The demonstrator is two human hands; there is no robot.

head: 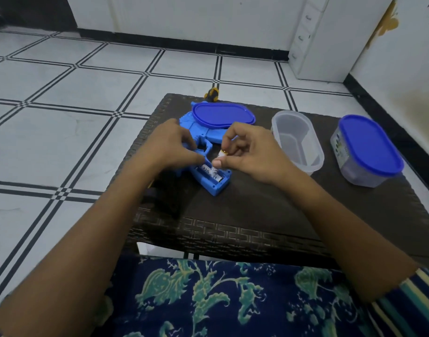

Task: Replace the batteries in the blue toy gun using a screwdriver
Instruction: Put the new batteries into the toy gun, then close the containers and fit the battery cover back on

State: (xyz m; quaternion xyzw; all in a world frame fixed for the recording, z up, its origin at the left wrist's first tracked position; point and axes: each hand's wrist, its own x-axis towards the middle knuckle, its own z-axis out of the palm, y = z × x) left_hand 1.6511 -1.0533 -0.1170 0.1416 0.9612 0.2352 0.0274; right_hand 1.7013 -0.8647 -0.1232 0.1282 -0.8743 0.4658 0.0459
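Observation:
The blue toy gun (203, 135) lies on the dark woven table (257, 210), its grip pointing toward me with the battery bay open. A white battery (209, 171) lies inside the bay. My left hand (172, 148) rests on the gun near the trigger, fingertips touching the bay's upper end. My right hand (247, 152) pinches a second white battery (222, 154) with a gold end, just above the bay. The screwdriver (212, 94), black and yellow handle, lies at the table's far edge behind a blue lid.
A loose blue lid (223, 116) lies over the gun's barrel. An open clear plastic container (297, 142) stands right of my hands, and a closed container with a blue lid (368, 149) farther right. White tiled floor surrounds the table; a white cabinet (315, 37) stands at the back.

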